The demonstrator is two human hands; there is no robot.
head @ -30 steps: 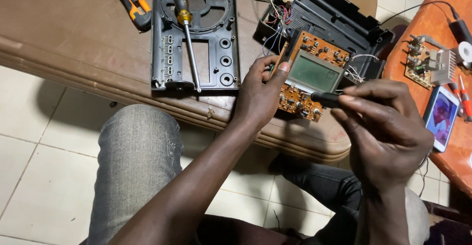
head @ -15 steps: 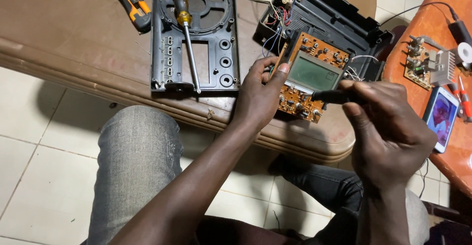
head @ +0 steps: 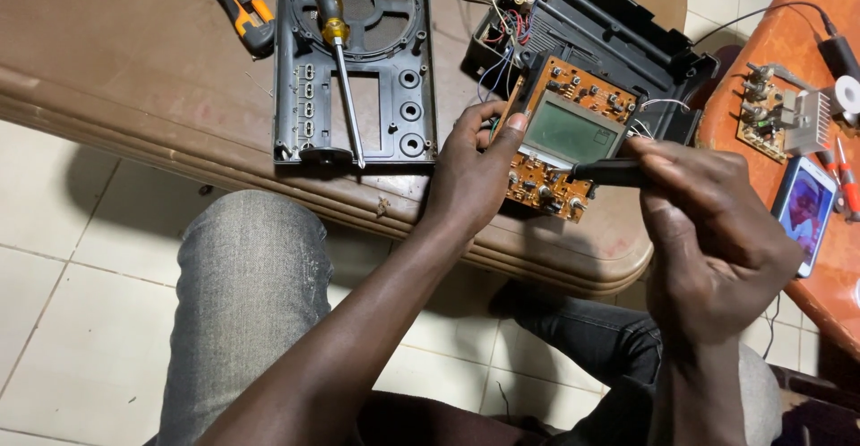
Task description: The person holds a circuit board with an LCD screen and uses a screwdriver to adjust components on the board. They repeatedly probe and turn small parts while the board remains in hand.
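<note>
In left hand (head: 470,173): orange circuit board (head: 566,141) w/ grey display.

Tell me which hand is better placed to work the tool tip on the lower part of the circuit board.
Right. The right hand already grips the dark tool, its tip at the orange circuit board. The left hand steadies the board's left edge, so it looks occupied.
</note>
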